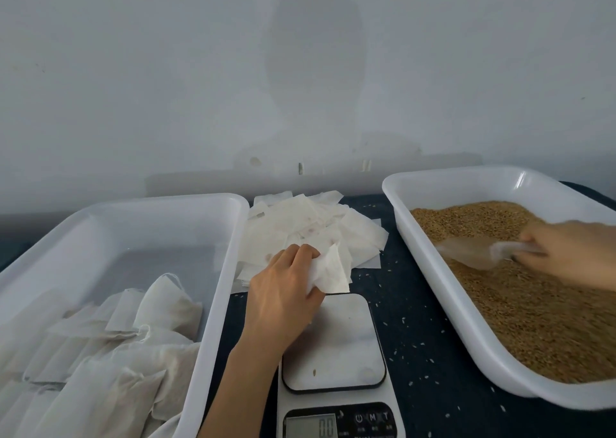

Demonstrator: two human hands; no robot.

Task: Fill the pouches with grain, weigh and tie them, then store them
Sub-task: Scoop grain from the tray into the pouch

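Note:
My left hand (286, 287) grips an empty white pouch (331, 272) just above the far edge of the kitchen scale (333, 344). Behind it lies a loose pile of flat empty pouches (310, 227). My right hand (570, 251) holds the handle of a clear plastic scoop (466, 252), blurred by motion, low over the brown grain (520, 301) in the right white tray (430, 271). The left white tray (213, 291) holds several filled, tied pouches (133, 334) at its near end.
The scale's display (311, 426) shows zeros and its platform is bare. Loose grains are scattered on the dark tabletop (420, 354) between scale and right tray. A pale wall rises right behind the table.

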